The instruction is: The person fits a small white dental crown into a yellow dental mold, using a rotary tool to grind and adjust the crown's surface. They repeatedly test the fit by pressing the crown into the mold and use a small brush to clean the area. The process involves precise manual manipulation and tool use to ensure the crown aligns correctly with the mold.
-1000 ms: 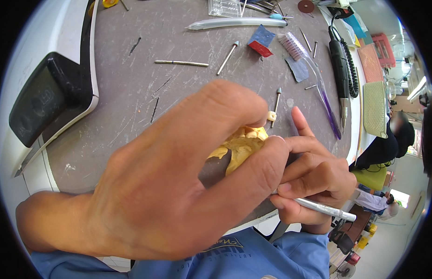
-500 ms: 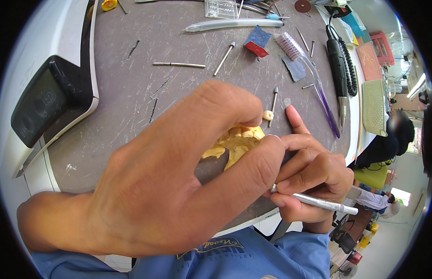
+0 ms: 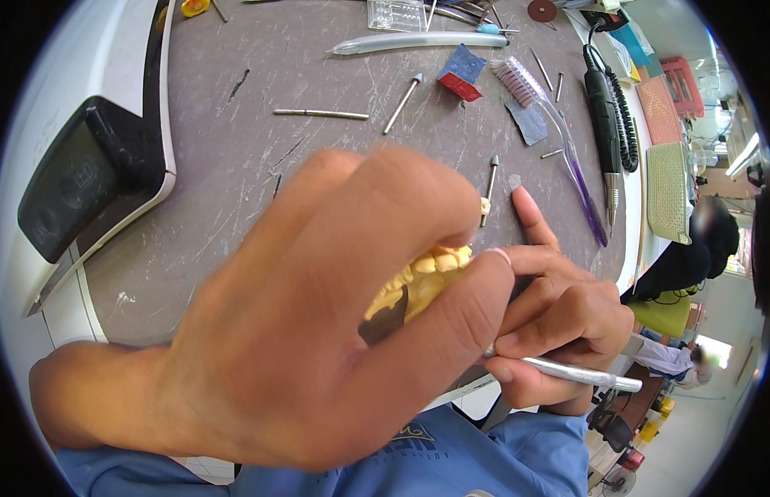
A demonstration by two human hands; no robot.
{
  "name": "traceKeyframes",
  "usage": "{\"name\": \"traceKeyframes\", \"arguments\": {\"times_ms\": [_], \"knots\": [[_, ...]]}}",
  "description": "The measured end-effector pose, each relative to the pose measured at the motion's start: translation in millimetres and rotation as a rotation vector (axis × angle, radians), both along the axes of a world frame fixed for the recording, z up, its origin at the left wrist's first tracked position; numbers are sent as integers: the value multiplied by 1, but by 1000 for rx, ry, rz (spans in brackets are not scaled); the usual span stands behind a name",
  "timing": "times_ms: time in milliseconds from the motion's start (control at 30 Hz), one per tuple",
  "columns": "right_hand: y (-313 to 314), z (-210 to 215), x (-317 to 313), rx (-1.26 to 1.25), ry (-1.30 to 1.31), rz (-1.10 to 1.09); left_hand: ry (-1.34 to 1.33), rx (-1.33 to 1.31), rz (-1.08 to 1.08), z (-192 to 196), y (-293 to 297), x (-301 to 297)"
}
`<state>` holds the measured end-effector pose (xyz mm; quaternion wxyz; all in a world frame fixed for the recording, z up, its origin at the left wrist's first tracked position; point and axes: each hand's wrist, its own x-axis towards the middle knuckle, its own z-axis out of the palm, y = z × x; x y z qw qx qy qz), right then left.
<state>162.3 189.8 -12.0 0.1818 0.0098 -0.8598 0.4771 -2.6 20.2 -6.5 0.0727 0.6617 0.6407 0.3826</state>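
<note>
My left hand [image 3: 319, 311] is closed around a yellow dental cast [image 3: 422, 298], holding it above the bench between curled fingers and thumb. A row of teeth on the cast shows in the gap; the fingers cover the rest. Beside the left thumb, my right hand [image 3: 567, 319] pinches a slim silver knurled tool handle [image 3: 584, 374]. The working end of that tool is hidden behind the left thumb. One right finger points out away from the grip, and another touches the left thumb tip. Just beyond the cast, a small cream tooth crown [image 3: 485, 207] lies by a grey-tipped bur [image 3: 494, 170].
On the scratched grey bench [image 3: 211, 157] lie more burs [image 3: 401, 103], a purple toothbrush [image 3: 567, 141], sandpaper pieces [image 3: 462, 70] and a clear tube [image 3: 418, 41]. A black rotary handpiece [image 3: 601, 116] rests at the right edge. A black-and-white device [image 3: 95, 178] stands left.
My left hand has turned, tilting the cast so its tooth row shows more, and its knuckles cover part of the crown. The tool handle has shifted slightly right and down.
</note>
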Motion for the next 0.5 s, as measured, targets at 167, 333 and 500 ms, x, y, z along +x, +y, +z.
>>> {"name": "traceKeyframes", "arguments": {"times_ms": [167, 333, 500], "knots": [[-5, -1, 1, -16, 2, -64, 32, -8, -26, 2, 2, -1], [-11, -1, -4, 71, 66, -18, 43, -3, 21, 8, -9, 1], [-7, 1, 6, -24, 69, -133, -126, -13, 11, -4, 3, -2]]}}
